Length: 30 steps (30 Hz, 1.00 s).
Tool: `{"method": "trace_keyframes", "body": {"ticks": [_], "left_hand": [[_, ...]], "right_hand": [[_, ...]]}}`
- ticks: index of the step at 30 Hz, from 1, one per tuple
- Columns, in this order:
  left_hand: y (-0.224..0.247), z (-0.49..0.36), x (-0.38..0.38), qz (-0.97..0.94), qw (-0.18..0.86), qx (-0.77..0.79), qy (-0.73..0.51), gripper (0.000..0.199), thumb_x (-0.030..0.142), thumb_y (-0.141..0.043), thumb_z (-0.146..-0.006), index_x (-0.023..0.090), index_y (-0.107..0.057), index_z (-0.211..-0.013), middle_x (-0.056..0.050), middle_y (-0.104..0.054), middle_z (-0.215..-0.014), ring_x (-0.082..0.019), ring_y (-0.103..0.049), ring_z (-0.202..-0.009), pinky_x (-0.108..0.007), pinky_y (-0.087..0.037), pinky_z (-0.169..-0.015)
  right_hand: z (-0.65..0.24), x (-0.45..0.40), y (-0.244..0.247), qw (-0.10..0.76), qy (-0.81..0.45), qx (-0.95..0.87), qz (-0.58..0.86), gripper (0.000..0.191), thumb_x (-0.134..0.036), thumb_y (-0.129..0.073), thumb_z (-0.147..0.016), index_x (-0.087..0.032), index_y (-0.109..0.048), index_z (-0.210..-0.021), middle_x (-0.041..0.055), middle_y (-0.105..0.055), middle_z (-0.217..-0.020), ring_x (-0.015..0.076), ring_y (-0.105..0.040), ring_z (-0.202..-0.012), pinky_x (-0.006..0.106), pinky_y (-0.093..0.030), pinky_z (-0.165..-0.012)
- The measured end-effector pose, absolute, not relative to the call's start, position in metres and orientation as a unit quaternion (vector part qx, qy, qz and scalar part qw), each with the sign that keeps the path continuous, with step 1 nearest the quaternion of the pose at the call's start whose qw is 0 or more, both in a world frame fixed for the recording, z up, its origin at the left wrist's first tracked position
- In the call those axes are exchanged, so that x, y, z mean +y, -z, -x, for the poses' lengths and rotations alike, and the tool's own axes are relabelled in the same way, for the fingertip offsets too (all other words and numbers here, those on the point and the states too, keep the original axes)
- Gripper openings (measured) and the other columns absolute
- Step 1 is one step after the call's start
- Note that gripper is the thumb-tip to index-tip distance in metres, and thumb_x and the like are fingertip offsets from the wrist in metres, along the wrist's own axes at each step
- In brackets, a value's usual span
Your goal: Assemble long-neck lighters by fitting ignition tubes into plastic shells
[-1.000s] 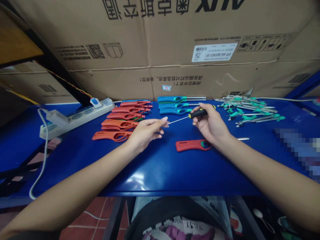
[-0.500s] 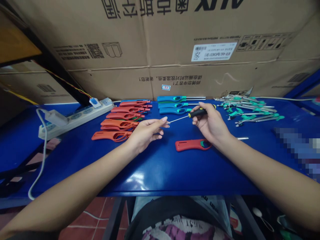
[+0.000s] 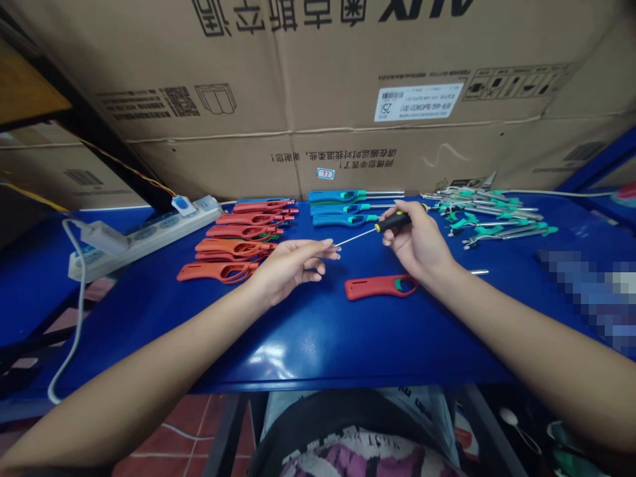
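Observation:
My right hand (image 3: 420,242) grips the black and yellow handle of a screwdriver (image 3: 390,222), its thin shaft pointing left and slightly down. At the screwdriver's tip, the thumb and forefinger of my left hand (image 3: 295,265) are pinched together; whatever lies between them is too small to make out. Below both hands, a red lighter (image 3: 370,287) with a green trigger lies on the blue table (image 3: 318,351). My right wrist covers its middle, and its metal tube emerges to the right.
Orange and red lighter casings (image 3: 216,271) lie stacked at left, beside a white power strip (image 3: 149,235). Blue lighters (image 3: 330,209) lie at the back centre, and a pile of metal tubes with green parts (image 3: 497,212) at back right. A large cardboard box (image 3: 332,79) stands behind.
The view has shifted slightly, moving the table and box a little leftward in the picture. Both hands keep nearly the same pose, with my left fingers still at the screwdriver's tip.

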State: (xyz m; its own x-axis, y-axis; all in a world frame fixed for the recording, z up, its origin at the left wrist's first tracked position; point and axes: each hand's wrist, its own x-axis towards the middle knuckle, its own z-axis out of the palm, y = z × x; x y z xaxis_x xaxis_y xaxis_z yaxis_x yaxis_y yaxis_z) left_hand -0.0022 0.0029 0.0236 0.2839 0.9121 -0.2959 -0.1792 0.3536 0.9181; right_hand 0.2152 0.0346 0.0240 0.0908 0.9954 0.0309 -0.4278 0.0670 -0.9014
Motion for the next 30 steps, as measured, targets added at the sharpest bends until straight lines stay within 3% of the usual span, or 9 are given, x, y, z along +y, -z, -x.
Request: {"method": "trace_keyframes", "body": {"ticks": [6, 13, 21, 30], "left_hand": [[-0.021, 0.003, 0.002, -0.436, 0.688, 0.440, -0.377, 0.034, 0.038, -0.092, -0.065, 0.013, -0.080, -0.085, -0.001, -0.071, -0.069, -0.004, -0.055, -0.053, -0.013, -0.048, -0.048], [-0.019, 0.003, 0.003, -0.416, 0.706, 0.418, -0.392, 0.033, 0.039, -0.093, -0.064, 0.017, -0.081, -0.085, -0.005, -0.077, -0.089, -0.003, -0.054, -0.054, -0.012, -0.045, -0.045], [-0.019, 0.003, 0.002, -0.413, 0.699, 0.418, -0.406, 0.031, 0.037, -0.092, -0.066, 0.017, -0.082, -0.087, -0.005, -0.077, -0.093, -0.001, -0.050, -0.052, -0.011, -0.041, -0.044], [-0.016, -0.005, -0.004, -0.418, 0.642, 0.451, -0.458, 0.030, 0.040, -0.089, -0.069, 0.016, -0.081, -0.085, -0.007, -0.077, -0.092, -0.001, -0.045, -0.047, -0.014, -0.036, -0.042]], "right_hand": [[-0.215, 0.034, -0.025, 0.638, -0.566, -0.361, 0.376, 0.026, -0.037, -0.075, -0.070, -0.017, -0.060, -0.063, -0.0008, -0.062, -0.061, 0.0068, -0.051, -0.042, 0.019, -0.042, -0.036], [-0.216, 0.034, -0.026, 0.637, -0.569, -0.358, 0.377, 0.025, -0.037, -0.074, -0.071, -0.018, -0.060, -0.064, -0.0014, -0.062, -0.060, 0.0066, -0.051, -0.043, 0.019, -0.042, -0.037], [-0.215, 0.033, -0.026, 0.650, -0.549, -0.366, 0.377, 0.028, -0.038, -0.078, -0.072, -0.017, -0.062, -0.062, -0.0017, -0.062, -0.060, 0.0070, -0.053, -0.042, 0.019, -0.045, -0.037], [-0.211, 0.024, -0.028, 0.667, -0.498, -0.414, 0.369, 0.045, -0.058, -0.084, -0.068, -0.018, -0.066, -0.078, -0.0030, -0.065, -0.070, 0.0062, -0.056, -0.044, 0.019, -0.048, -0.039]]}}
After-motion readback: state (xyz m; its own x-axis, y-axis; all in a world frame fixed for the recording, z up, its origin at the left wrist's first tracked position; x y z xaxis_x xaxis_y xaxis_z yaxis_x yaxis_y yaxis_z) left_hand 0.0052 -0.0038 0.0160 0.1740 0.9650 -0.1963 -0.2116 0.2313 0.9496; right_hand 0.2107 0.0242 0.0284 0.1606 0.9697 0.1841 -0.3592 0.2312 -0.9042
